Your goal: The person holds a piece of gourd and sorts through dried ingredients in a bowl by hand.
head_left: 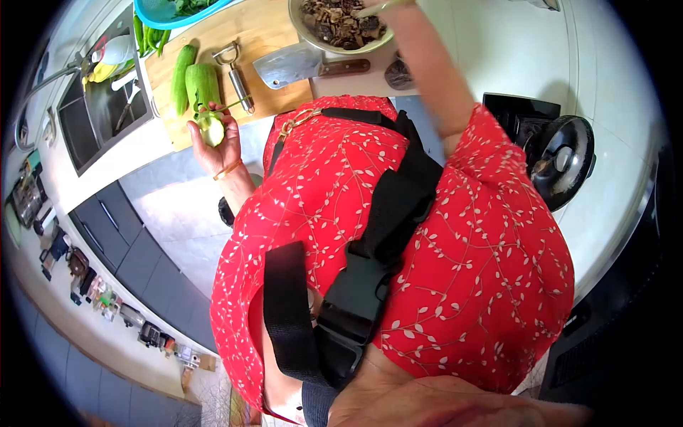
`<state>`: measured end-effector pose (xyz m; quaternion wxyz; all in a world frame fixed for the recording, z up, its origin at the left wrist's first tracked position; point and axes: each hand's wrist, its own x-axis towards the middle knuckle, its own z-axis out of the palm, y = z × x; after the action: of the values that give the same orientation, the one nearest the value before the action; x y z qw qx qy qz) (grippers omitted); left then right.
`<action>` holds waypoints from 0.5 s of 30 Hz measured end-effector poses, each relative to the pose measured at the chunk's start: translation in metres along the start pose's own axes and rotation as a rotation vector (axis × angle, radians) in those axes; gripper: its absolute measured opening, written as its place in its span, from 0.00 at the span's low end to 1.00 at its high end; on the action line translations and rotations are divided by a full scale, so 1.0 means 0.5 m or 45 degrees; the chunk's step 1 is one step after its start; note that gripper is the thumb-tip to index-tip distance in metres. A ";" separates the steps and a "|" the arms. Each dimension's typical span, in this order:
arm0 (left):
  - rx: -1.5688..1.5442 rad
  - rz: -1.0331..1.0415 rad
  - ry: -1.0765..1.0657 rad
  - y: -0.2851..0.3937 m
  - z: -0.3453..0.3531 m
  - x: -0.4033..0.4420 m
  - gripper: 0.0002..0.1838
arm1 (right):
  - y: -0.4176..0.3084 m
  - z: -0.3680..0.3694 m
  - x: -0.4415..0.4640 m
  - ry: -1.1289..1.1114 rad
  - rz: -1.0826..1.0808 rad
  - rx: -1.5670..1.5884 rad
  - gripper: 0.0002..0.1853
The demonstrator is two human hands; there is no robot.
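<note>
My left hand (222,153) is closed around a pale green cut squash piece (210,129), its cut face showing. Beside it on the wooden cutting board (235,35) lie a green squash (203,87) and a narrower one (183,75). A metal peeler (236,78) and a cleaver (289,66) with a wooden handle rest to the right of them. My right hand (405,3) is mostly cut off at the top edge, by a pale handle over a bowl (295,21) of dark brown food pieces; its fingers are hidden.
Green peppers (146,35) and a blue basket (153,16) of greens sit at the upper left. Further left is a sink (82,128) with items in it. A dark pan (562,160) stands at the right. A small dark bundle (400,73) lies near my right forearm.
</note>
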<state>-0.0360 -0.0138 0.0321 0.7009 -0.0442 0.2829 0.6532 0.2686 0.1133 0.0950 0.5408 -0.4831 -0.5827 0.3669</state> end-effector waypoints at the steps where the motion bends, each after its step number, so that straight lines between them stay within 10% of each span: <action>1: 0.015 -0.008 0.014 -0.001 -0.002 -0.005 0.21 | -0.031 0.052 -0.033 0.068 0.354 -0.088 0.11; 2: 0.025 -0.010 0.021 -0.004 -0.002 -0.005 0.22 | -0.109 0.102 -0.065 0.387 -0.044 0.299 0.11; 4: 0.303 0.217 0.212 -0.014 0.023 -0.009 0.22 | -0.192 0.158 -0.124 -0.196 -0.173 0.327 0.05; 8: 0.064 0.039 -0.059 -0.003 0.014 -0.005 0.21 | -0.171 0.161 -0.119 0.261 -0.196 0.407 0.04; 15: 0.087 0.083 0.070 0.010 -0.028 0.002 0.20 | -0.076 -0.021 -0.093 0.183 -0.018 -0.252 0.10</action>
<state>-0.0455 -0.0183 0.0217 0.6723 -0.0290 0.3254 0.6643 0.2703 0.0578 0.1197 0.5333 -0.5551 -0.5792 0.2683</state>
